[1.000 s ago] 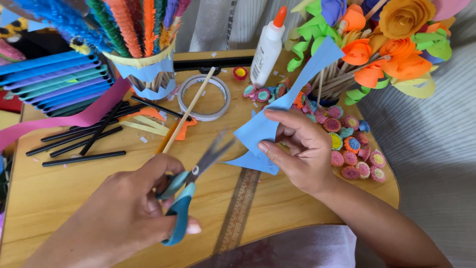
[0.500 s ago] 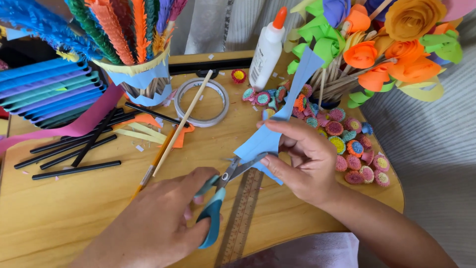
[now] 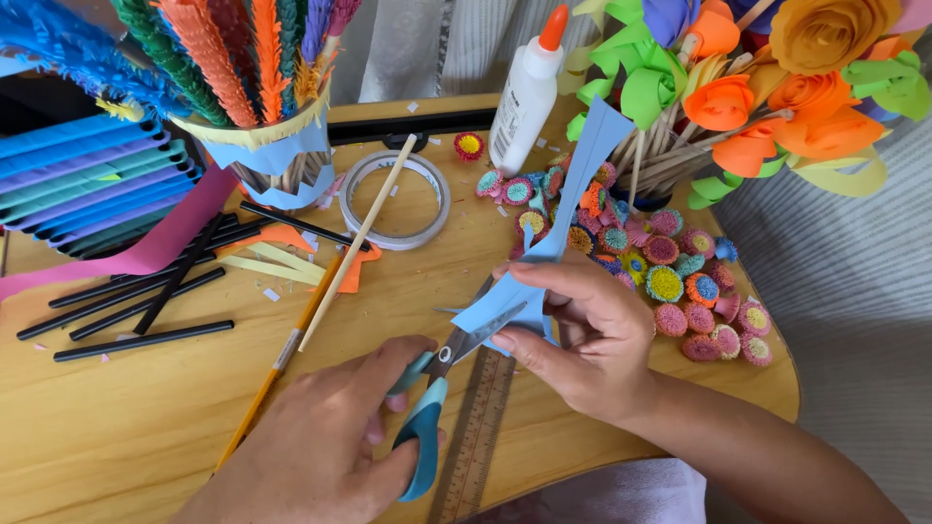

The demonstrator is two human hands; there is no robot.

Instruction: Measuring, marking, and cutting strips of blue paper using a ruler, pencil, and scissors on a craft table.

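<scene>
Wooden table (image 3: pixel 116 437) carries everything, largest first: at far right a bouquet of paper flowers (image 3: pixel 777 78) in orange, green and purple; at far left a stack of blue and purple paper rolls (image 3: pixel 87 184), with a paper-wrapped cup (image 3: pixel 267 160) of fringed paper stems beside it. White glue bottle (image 3: pixel 524 97) with orange cap stands upright at the back edge. Right hand (image 3: pixel 592 335), grip closed on the blue paper strip (image 3: pixel 558 228), pinches its lower end just above the table; the strip rises tilted toward the bouquet. Left hand (image 3: pixel 320 446), grip clenched around the teal-handled scissors (image 3: pixel 432 403), blades meeting the strip's lower edge. Ruler (image 3: pixel 476 437) lies flat under the scissors. Black sticks (image 3: pixel 136 311) lie scattered at left; tape ring (image 3: pixel 396 199) near centre, a thin wooden stick (image 3: pixel 354 247) lying across it. Small fringed paper rosettes (image 3: pixel 680 281) are heaped beside the right hand.
</scene>
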